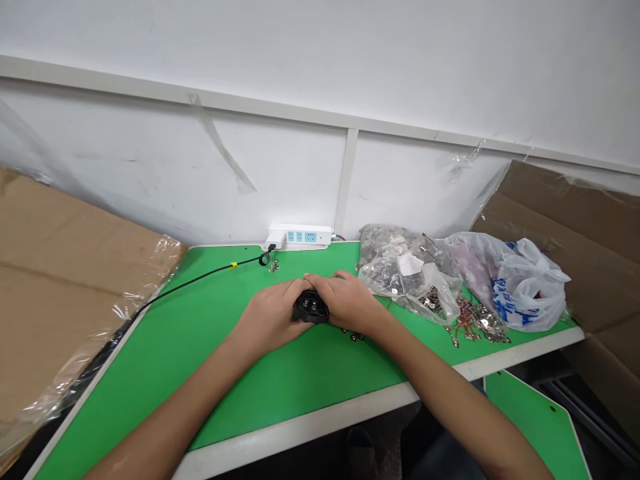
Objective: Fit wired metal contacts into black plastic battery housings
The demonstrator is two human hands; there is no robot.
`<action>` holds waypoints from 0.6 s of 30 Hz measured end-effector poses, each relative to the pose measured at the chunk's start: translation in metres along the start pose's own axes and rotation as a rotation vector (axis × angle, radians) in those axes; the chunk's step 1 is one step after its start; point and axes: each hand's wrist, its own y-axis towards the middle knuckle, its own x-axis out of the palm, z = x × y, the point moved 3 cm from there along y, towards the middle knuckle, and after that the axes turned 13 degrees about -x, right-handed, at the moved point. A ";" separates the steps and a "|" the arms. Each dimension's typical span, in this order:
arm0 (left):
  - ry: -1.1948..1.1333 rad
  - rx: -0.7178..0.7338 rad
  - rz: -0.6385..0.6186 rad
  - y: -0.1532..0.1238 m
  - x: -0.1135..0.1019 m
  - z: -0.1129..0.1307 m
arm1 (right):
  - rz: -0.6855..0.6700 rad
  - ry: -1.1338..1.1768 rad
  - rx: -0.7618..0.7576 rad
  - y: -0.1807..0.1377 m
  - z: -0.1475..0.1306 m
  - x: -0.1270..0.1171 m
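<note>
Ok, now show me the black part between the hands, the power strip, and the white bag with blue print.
Black plastic part (311, 309): head view, on its exposed upper face.
Power strip (299, 236): head view, on its blue switches.
White plastic bag (520, 287): head view, on the blue print at its middle.

White-walled workroom corner with a green-topped workbench (300, 393)

A white wall (150, 153) rises behind the bench, crossed by a white horizontal rail (200, 100) and a vertical strip (346, 180), with loose clear tape (225, 150) stuck across it. A white power strip (300, 235) sits at the bench's back edge, against the wall. Plastic-wrapped cardboard sheets (65, 280) lean at the left, and brown cardboard (565, 233) stands at the right. Below the bench's white front edge, a second green panel (535, 427) tilts beside a dark metal rail (590, 413), and the floor is lost in shadow.
</note>
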 end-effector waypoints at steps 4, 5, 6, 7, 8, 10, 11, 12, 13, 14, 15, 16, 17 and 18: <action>-0.009 -0.013 0.002 0.000 -0.001 0.001 | -0.008 -0.005 0.004 0.001 0.000 0.000; -0.011 -0.019 -0.001 0.000 0.000 0.001 | -0.012 -0.007 0.004 0.001 0.000 0.000; -0.016 -0.023 -0.001 0.000 0.000 0.000 | -0.015 -0.009 0.005 0.001 0.000 0.000; -0.023 -0.026 0.001 0.000 0.000 0.000 | -0.017 -0.011 0.006 0.001 0.000 0.000; -0.033 -0.027 0.004 0.000 0.000 0.000 | -0.018 -0.012 0.006 0.001 0.000 0.000; -0.055 -0.028 0.011 0.001 0.001 -0.001 | -0.017 -0.015 0.013 0.001 0.000 0.001; -0.063 -0.029 0.012 0.001 0.001 -0.001 | -0.017 -0.017 0.017 0.001 0.000 0.001; -0.070 -0.030 0.015 0.001 0.001 -0.001 | -0.017 -0.018 0.021 0.001 0.000 0.001; -0.074 -0.032 0.015 0.001 0.001 -0.001 | -0.017 -0.018 0.023 0.001 0.000 0.001; -0.077 -0.035 0.012 0.002 0.001 -0.001 | -0.018 -0.017 0.023 0.001 0.000 0.001; -0.079 -0.040 0.012 0.002 0.001 0.000 | -0.017 -0.016 0.023 0.001 0.000 0.001; -0.081 -0.044 0.008 0.002 0.000 0.000 | -0.016 -0.016 0.020 0.001 0.000 0.001; -0.081 -0.049 0.007 0.002 0.000 0.001 | -0.014 -0.018 0.019 0.001 0.000 0.001; -0.080 -0.052 0.004 0.002 -0.001 0.001 | -0.013 -0.021 0.018 0.001 0.000 0.001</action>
